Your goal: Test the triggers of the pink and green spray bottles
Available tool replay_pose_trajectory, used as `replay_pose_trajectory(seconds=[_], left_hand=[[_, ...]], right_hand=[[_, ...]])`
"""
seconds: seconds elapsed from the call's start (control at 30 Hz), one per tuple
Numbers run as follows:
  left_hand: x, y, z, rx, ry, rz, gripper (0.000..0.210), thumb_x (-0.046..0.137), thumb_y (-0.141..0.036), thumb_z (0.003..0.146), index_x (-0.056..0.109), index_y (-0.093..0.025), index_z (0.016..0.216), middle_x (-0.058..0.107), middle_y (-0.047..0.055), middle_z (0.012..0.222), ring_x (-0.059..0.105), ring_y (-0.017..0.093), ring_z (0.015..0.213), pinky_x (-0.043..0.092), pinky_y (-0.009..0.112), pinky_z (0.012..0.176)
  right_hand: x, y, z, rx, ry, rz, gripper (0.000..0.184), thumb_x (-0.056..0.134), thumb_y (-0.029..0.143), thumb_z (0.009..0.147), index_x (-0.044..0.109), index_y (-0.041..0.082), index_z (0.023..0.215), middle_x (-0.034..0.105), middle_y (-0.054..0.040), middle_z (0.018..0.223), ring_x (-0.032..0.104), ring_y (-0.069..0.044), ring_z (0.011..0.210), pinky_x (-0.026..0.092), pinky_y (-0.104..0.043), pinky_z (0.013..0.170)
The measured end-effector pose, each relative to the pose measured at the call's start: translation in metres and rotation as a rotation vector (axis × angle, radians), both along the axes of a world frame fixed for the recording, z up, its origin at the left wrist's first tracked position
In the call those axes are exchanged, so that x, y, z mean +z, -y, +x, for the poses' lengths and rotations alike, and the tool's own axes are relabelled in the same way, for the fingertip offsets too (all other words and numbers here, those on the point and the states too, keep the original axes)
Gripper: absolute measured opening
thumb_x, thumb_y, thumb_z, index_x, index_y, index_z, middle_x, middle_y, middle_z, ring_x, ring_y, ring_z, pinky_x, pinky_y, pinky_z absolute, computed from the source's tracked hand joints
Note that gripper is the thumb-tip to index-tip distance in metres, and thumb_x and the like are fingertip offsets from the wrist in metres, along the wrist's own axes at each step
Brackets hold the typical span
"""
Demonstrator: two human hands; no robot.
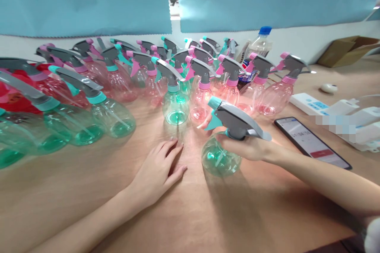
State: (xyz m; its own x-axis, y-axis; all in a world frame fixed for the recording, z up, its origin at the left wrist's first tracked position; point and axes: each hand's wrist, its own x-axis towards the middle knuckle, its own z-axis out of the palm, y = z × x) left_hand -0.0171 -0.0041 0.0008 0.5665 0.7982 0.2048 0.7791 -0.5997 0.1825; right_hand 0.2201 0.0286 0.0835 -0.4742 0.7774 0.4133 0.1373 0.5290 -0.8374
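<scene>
My right hand (246, 147) is wrapped round the neck of a clear green spray bottle (221, 160) with a grey head and a teal nozzle and trigger. The bottle is slightly tilted; I cannot tell whether its base touches the table. To the left of it, my left hand (164, 162) rests on the wooden table (178, 221), fingers stretched out and holding nothing. Just beyond my hands stand another green spray bottle (175, 108) and a pink spray bottle (202, 102).
Several more green spray bottles (114, 120) and pink spray bottles (274, 95) fill the back and left. A lit phone (313, 142), a white power strip (311, 104) and a small white object (329, 88) lie right. A cardboard box (341, 51) and a blue-capped bottle (259, 45) stand behind.
</scene>
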Motion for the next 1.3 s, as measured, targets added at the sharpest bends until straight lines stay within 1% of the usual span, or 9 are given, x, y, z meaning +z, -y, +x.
replay_pose_trajectory(seconds=[0.07,0.23,0.33,0.43,0.57,0.63,0.73,0.93,1.3], left_hand=[[0.000,0.000,0.000,0.003,0.003,-0.001,0.047,0.048,-0.041,0.094,0.055,-0.009,0.128,0.052,0.019,0.132,0.048,0.033,0.122,0.043,0.051,0.100],[0.000,0.000,0.001,0.000,-0.003,0.003,0.047,0.048,-0.041,0.095,0.054,-0.009,0.129,0.052,0.019,0.133,0.048,0.033,0.122,0.043,0.051,0.099],[0.000,0.000,0.001,0.003,-0.004,0.001,0.046,0.047,-0.041,0.095,0.055,-0.010,0.128,0.053,0.018,0.132,0.048,0.033,0.122,0.043,0.051,0.099],[0.000,0.000,0.001,0.007,-0.003,-0.004,0.046,0.047,-0.041,0.095,0.055,-0.011,0.128,0.053,0.018,0.132,0.048,0.033,0.122,0.043,0.051,0.100],[0.001,0.000,0.000,0.009,-0.003,-0.008,0.047,0.047,-0.041,0.095,0.054,-0.010,0.129,0.052,0.018,0.133,0.047,0.033,0.123,0.042,0.051,0.101],[0.001,0.000,0.000,0.012,-0.001,-0.011,0.047,0.047,-0.041,0.095,0.054,-0.010,0.129,0.052,0.018,0.133,0.047,0.033,0.123,0.041,0.051,0.101],[0.000,0.000,0.001,0.013,0.001,-0.015,0.047,0.047,-0.042,0.094,0.054,-0.010,0.129,0.052,0.018,0.133,0.048,0.034,0.122,0.041,0.051,0.101],[0.001,-0.001,0.001,0.017,0.006,-0.014,0.046,0.047,-0.042,0.094,0.054,-0.012,0.129,0.053,0.017,0.133,0.048,0.033,0.122,0.042,0.052,0.100],[0.001,0.000,0.001,0.020,0.004,-0.016,0.046,0.047,-0.042,0.094,0.054,-0.013,0.129,0.052,0.017,0.133,0.047,0.033,0.123,0.041,0.050,0.101]], right_hand=[[0.001,0.001,0.000,-0.001,-0.004,-0.013,0.017,0.042,0.010,0.059,0.044,0.024,0.067,0.038,0.0058,0.050,0.061,-0.014,0.067,0.053,-0.022,0.061],[0.002,0.001,-0.001,-0.054,-0.025,-0.050,0.021,0.044,0.013,0.057,0.042,0.024,0.075,0.054,0.0041,0.067,0.058,-0.011,0.061,0.053,-0.021,0.056],[0.000,0.000,0.001,-0.042,0.008,-0.039,0.023,0.044,0.013,0.059,0.049,0.025,0.078,0.050,0.0048,0.060,0.061,-0.013,0.063,0.053,-0.022,0.056],[-0.001,0.000,0.004,-0.011,0.035,-0.019,0.038,0.043,0.010,0.061,0.059,0.025,0.091,0.053,0.0049,0.060,0.064,-0.014,0.067,0.054,-0.023,0.058],[-0.004,-0.002,0.003,0.020,0.011,0.023,0.050,0.043,0.008,0.064,0.061,0.025,0.107,0.066,0.0011,0.083,0.066,-0.013,0.073,0.057,-0.026,0.068],[-0.006,-0.003,0.003,0.044,0.001,0.027,0.051,0.043,0.009,0.065,0.061,0.024,0.111,0.068,-0.0011,0.095,0.067,-0.013,0.079,0.057,-0.026,0.069],[-0.008,-0.004,0.003,0.061,-0.010,0.026,0.054,0.044,0.009,0.066,0.060,0.024,0.116,0.068,-0.0029,0.104,0.068,-0.015,0.086,0.058,-0.025,0.068],[-0.008,-0.004,0.004,0.063,-0.022,0.031,0.058,0.044,0.007,0.066,0.060,0.025,0.119,0.068,-0.0028,0.108,0.068,-0.016,0.091,0.059,-0.029,0.077],[-0.005,-0.002,0.001,0.067,-0.049,0.022,0.061,0.045,0.007,0.065,0.058,0.026,0.122,0.068,-0.0028,0.111,0.067,-0.017,0.096,0.059,-0.030,0.080]])
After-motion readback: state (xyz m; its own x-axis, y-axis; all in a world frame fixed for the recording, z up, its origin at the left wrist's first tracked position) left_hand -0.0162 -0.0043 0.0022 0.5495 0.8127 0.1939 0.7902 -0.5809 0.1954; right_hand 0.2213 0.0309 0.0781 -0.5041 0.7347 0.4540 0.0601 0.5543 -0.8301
